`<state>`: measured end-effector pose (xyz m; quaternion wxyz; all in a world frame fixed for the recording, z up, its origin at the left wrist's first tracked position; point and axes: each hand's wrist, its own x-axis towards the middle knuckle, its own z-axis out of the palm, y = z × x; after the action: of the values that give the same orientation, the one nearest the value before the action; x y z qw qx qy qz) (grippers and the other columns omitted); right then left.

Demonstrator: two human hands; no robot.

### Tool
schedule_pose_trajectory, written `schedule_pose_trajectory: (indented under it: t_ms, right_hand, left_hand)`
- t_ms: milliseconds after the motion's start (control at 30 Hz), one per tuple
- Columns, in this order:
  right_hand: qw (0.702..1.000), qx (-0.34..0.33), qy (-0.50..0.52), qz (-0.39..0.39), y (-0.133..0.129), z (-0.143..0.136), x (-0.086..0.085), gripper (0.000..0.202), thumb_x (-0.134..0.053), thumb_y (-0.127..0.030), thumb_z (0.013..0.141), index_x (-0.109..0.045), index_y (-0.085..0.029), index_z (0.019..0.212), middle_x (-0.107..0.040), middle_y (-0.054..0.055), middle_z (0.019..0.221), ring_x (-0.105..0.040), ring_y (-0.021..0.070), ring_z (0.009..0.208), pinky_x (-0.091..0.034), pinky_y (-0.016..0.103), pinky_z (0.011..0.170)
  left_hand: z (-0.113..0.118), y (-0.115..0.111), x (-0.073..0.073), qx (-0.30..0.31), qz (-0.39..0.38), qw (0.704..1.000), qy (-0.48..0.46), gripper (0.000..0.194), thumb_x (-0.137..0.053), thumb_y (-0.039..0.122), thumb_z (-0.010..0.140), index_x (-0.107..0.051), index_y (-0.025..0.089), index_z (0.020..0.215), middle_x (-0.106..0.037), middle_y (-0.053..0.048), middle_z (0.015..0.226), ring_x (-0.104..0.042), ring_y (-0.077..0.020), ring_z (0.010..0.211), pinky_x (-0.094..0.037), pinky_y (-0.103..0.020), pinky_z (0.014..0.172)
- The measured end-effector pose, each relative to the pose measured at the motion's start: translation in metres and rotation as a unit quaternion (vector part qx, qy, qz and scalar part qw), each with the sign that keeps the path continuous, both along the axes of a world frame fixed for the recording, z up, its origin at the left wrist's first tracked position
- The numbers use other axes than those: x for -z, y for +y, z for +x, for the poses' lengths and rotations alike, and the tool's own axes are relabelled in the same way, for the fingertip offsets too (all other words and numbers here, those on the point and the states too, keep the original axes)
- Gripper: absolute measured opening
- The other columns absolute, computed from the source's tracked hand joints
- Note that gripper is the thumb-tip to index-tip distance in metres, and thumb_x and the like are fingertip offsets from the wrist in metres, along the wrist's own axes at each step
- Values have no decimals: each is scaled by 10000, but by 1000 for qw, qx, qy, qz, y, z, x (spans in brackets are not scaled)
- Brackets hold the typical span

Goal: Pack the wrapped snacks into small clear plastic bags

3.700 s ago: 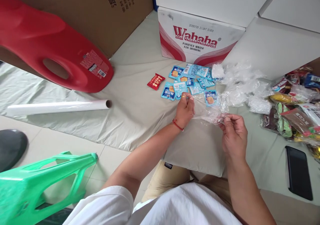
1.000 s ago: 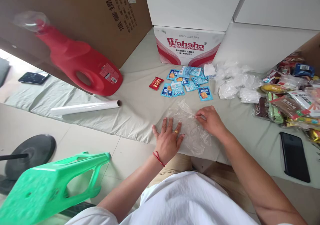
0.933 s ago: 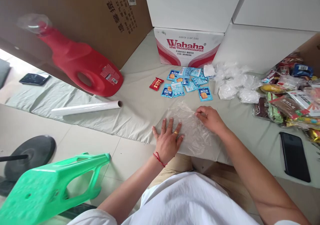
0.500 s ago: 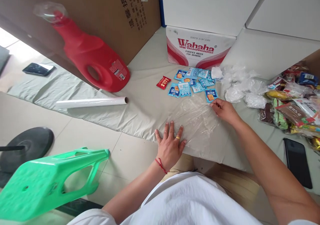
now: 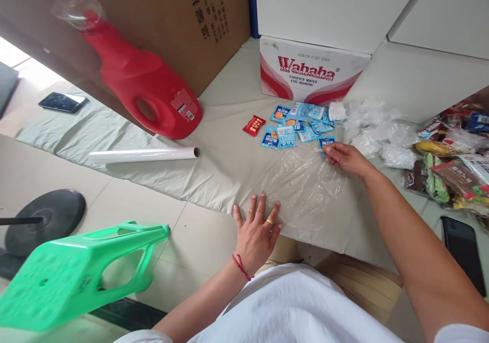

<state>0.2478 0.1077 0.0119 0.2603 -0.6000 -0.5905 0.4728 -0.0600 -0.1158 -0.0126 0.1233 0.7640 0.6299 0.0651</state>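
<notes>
- Since a second ago the right hand (image 5: 346, 160) has shifted outward to the lone near blue packet (image 5: 326, 140), and the clear film (image 5: 301, 185) it was bunching is spread wider. Left hand (image 5: 256, 238) has stayed put.
- Film lies on the cloth (image 5: 216, 177) right in front of the person, still wrinkled, just short of the blue packet cluster (image 5: 287, 134).
- My read: left palm is down as an anchor so the right can draw the far corner out without dragging everything along.
- Left fingers: spread wide and flat on the cloth by the film's near-left edge. Can't tell if they overlap the film; it's too clear there.
- Right fingers: thumb and fingertips together, pinching the film's far-right corner from what I can see. They partly cover that lone packet; can't tell if they touch it.
- Red packet (image 5: 254, 125) sits apart, left of the cluster. Plastic wads (image 5: 382, 124) are heaped to the right, probably parked out of the way.
</notes>
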Motion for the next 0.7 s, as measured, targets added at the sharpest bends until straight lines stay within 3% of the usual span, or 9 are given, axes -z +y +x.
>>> schedule_pose_trajectory:
  t_ms: [67, 133, 200, 300, 467, 567, 633, 700]
  right_hand:
    - [999, -24, -11, -30, -8, 2, -3, 643, -766, -719, 736, -716, -227, 1148, -744, 52, 873, -643, 199, 785, -494, 316, 697]
    - [995, -62, -33, -71, -17, 10, -7, 702, -858, -649, 649, -715, -237, 1198, -736, 25, 843, -657, 203, 776, -501, 318, 697]
    - [986, -98, -54, -123, -25, 21, -12, 705, -922, -598, 543, -750, -225, 1116, -691, -10, 746, -635, 187, 714, -486, 306, 673]
    - [980, -109, -56, -158, -34, 39, -20, 623, -927, -625, 509, -767, -202, 937, -644, -17, 680, -582, 161, 659, -452, 289, 644]
    - [990, -86, -47, -104, -30, 71, -26, 544, -884, -672, 597, -720, -215, 844, -672, 9, 747, -568, 155, 689, -449, 282, 655]
    - [979, -80, -182, -38, -13, 81, -23, 480, -854, -659, 609, -708, -223, 750, -644, 19, 657, -543, 169, 621, -402, 294, 595]
    - [956, -50, -285, 42, -1, 73, -20, 403, -813, -613, 671, -710, -227, 725, -650, 38, 647, -541, 181, 607, -374, 308, 592]
    - [943, -44, -316, 95, 8, 51, -16, 327, -727, -559, 788, -739, -233, 813, -701, 58, 741, -585, 201, 668, -386, 315, 634]
  left_hand:
    - [0, 0, 0, 0, 2, 1000, -1, 517, -471, 431, 1056, -507, 357, 1566, -318, -135, 1726, -285, -411, 1599, -140, -820, 1202]
    - [1, 1, 0, 2, 2, 1000, -2, 513, -468, 437, 1058, -514, 355, 1562, -323, -144, 1723, -286, -411, 1599, -148, -825, 1196]
    - [0, 2, -1, 3, 0, 1000, -1, 510, -470, 441, 1057, -519, 355, 1558, -328, -150, 1720, -285, -411, 1599, -158, -827, 1191]
    - [-3, 1, -3, 10, -11, 1000, 0, 514, -485, 446, 1052, -515, 369, 1559, -325, -148, 1722, -284, -414, 1599, -175, -824, 1189]
    - [-8, -1, -4, 25, -27, 999, -4, 503, -484, 423, 1054, -498, 432, 1557, -322, -92, 1732, -249, -417, 1610, -152, -829, 1192]
    - [-8, -3, -2, 23, -30, 999, -5, 504, -499, 411, 1048, -499, 451, 1550, -337, -73, 1728, -247, -415, 1610, -118, -823, 1205]
    - [-8, -4, 0, 22, -28, 999, -7, 506, -502, 407, 1047, -496, 455, 1551, -338, -71, 1727, -254, -412, 1608, -107, -818, 1210]
    - [-8, -3, 0, 22, -26, 999, -10, 501, -497, 406, 1050, -499, 458, 1549, -339, -74, 1726, -258, -413, 1607, -107, -823, 1205]
